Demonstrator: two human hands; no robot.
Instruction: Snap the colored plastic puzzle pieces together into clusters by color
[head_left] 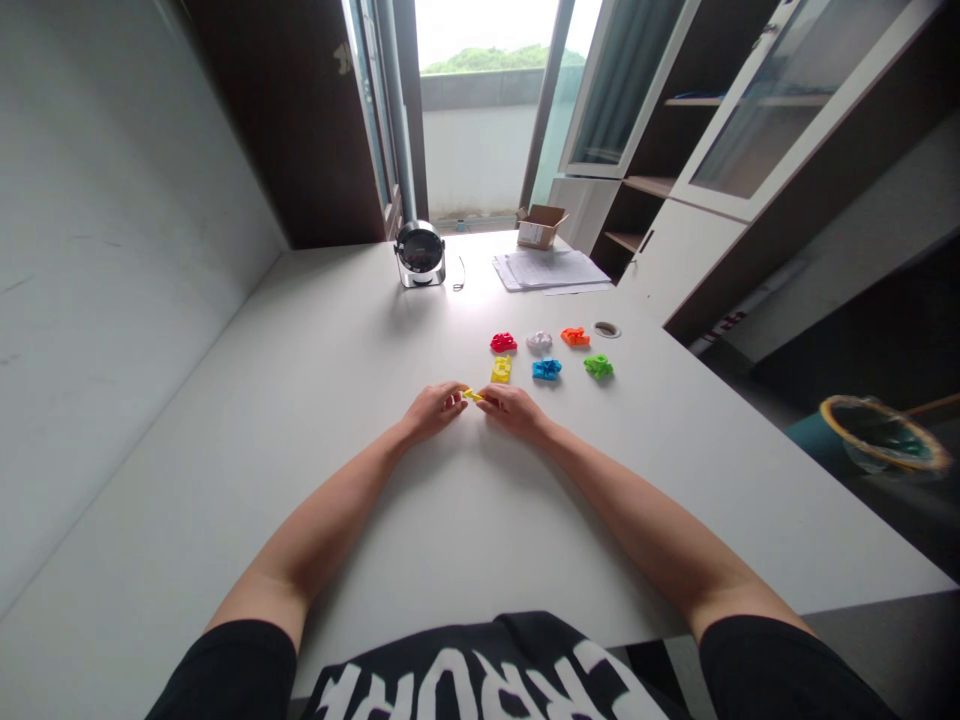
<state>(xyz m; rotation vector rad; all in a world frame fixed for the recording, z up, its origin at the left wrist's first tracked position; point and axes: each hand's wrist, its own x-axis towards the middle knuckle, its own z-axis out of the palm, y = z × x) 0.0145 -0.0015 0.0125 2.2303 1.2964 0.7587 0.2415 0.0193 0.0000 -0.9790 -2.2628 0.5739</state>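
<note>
Between my two hands is a small yellow piece (pixel 472 395), too small to tell its exact kind. My left hand (pixel 436 408) pinches its left end, and my right hand (pixel 511 408) pinches its right end, both just above the white table. Right behind my fingers lies a yellow plastic piece or cluster (pixel 502 369). Near it are similar small heaps: red (pixel 503 342), white (pixel 538 341), orange (pixel 575 336), blue (pixel 547 369) and green (pixel 598 366).
The white table (pixel 315 350) meets a wall on the left. Toward the back stand a round black device on a metal bracket (pixel 420 252), papers (pixel 555 268) and an open cardboard box (pixel 540 230). A round grommet hole (pixel 607 329) and a bin (pixel 885 435) are at right.
</note>
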